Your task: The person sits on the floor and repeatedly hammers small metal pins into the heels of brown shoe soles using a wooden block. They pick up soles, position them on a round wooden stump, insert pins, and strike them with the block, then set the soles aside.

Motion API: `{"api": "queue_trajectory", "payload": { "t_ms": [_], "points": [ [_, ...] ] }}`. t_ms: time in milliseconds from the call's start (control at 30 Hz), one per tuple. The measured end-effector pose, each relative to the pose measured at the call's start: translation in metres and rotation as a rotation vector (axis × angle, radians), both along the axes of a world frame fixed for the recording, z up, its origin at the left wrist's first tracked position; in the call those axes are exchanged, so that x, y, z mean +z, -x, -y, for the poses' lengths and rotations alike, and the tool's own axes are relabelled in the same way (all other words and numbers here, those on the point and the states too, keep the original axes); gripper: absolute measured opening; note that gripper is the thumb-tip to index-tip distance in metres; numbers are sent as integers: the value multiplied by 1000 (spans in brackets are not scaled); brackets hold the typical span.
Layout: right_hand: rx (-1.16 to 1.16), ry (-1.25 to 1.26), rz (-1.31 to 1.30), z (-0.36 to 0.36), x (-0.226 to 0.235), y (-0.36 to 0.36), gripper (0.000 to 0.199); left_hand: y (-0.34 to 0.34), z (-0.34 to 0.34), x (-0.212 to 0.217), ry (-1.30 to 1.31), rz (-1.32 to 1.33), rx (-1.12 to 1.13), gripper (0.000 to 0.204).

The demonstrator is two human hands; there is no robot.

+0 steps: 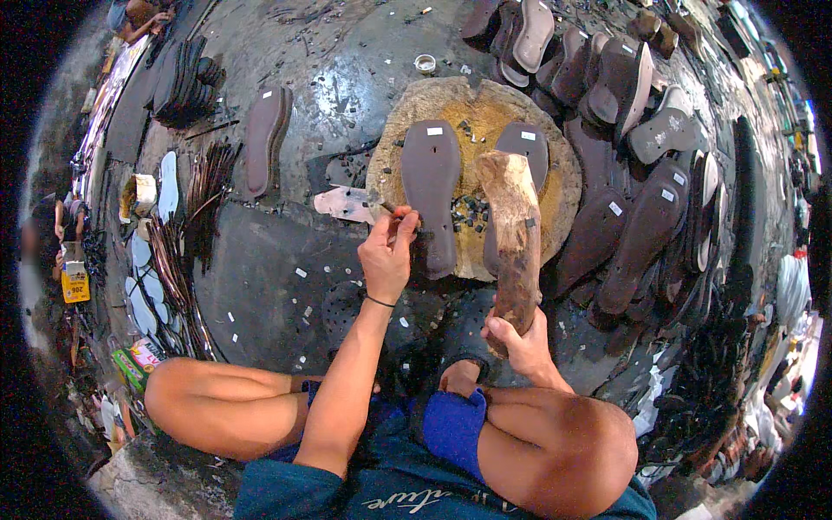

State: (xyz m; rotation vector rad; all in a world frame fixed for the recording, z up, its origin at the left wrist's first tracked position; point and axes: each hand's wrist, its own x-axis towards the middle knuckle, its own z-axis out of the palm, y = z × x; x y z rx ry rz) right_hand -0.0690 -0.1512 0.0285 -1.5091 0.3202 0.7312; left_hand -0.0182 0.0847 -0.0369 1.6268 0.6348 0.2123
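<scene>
Head view is showing the left hand (387,251) pinching a small metal punch (382,206) at the left edge of the dark brown flat rubber sole (431,204), lying on the round stone block (555,204). The right hand (520,342) is closing fully around the lower end of the thick rough wooden club (516,234); it looks heavy and stiff, the sole light and bendable.

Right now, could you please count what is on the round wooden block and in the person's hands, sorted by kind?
Dark brown sandal soles lying on the wooden block: 2 (one, one partly behind the mallet)
Wooden mallets, held in the right hand: 1
Small punch tools, pinched in the left hand: 1
Total: 4
</scene>
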Motion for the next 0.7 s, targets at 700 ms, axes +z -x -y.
{"api": "queue_trajectory", "payload": {
  "t_ms": [700],
  "points": [
    [-20,-91,268,-21,98,-67,45,0,-4,4,-440,44,-206,21]
  ]
}}
